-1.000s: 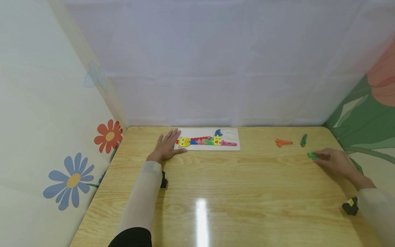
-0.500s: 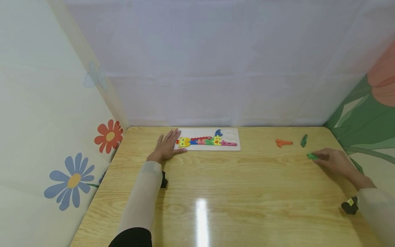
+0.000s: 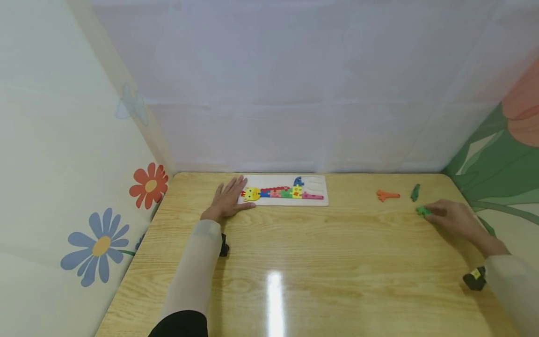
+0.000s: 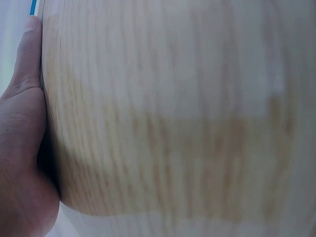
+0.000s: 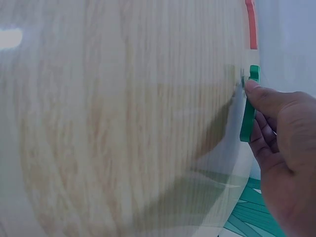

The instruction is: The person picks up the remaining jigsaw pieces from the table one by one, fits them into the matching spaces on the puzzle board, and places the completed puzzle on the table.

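My left hand (image 3: pixel 227 199) lies with its fingers spread at the left end of a white puzzle board (image 3: pixel 269 181), thumb along the near edge. A colourful giraffe of joined puzzle pieces (image 3: pixel 274 192) fills part of the board; bare outlined recesses show at its right end. At the right of the table, my right hand (image 3: pixel 456 220) pinches a bright green puzzle piece (image 3: pixel 422 211) between thumb and fingers. In the right wrist view this green piece (image 5: pixel 248 118) stands on edge, partly covered by the thumb. The left wrist view shows only part of the left hand (image 4: pixel 22 128).
An orange puzzle piece (image 3: pixel 387 195) and a dark green puzzle piece (image 3: pixel 415 192) lie beyond the right hand. The wooden table (image 3: pixel 320 262) meets a pale back wall (image 3: pixel 303 93). Flower-printed sheets (image 3: pixel 101 245) flank it on both sides.
My right hand has shifted slightly to the left and away from me, with the green puzzle piece in its fingers. The left hand and board have stayed put.
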A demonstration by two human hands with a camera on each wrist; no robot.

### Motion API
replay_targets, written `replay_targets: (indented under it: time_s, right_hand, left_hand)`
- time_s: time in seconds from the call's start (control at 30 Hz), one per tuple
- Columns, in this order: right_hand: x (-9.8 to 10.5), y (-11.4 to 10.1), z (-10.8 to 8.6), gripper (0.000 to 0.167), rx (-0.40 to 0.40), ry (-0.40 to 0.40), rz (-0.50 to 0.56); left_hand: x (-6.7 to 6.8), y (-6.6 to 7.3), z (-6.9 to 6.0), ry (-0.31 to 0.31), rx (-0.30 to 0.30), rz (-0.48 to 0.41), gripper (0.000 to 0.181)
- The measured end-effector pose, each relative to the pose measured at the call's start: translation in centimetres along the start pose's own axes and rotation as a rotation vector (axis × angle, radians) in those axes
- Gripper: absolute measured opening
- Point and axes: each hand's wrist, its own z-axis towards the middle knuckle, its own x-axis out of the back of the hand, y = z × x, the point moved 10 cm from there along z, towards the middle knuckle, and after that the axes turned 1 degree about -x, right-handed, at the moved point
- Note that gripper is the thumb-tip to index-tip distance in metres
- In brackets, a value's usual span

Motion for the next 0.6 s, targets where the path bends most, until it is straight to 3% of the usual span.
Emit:
replay_targets:
  time_s: [0.23, 0.6]
  right_hand:
    - [0.2, 0.0, 0.4, 0.035, -0.029, -0.003, 0.015]
    - [0.6, -1.1, 1.4, 0.033, 0.004, 0.018, 0.033]
  left_hand:
    - [-0.1, 0.0, 0.0, -0.001, -0.004, 0.007, 0.11]
    - [0.5, 0.5, -0.3, 0.0, 0.021, 0.013, 0.102]
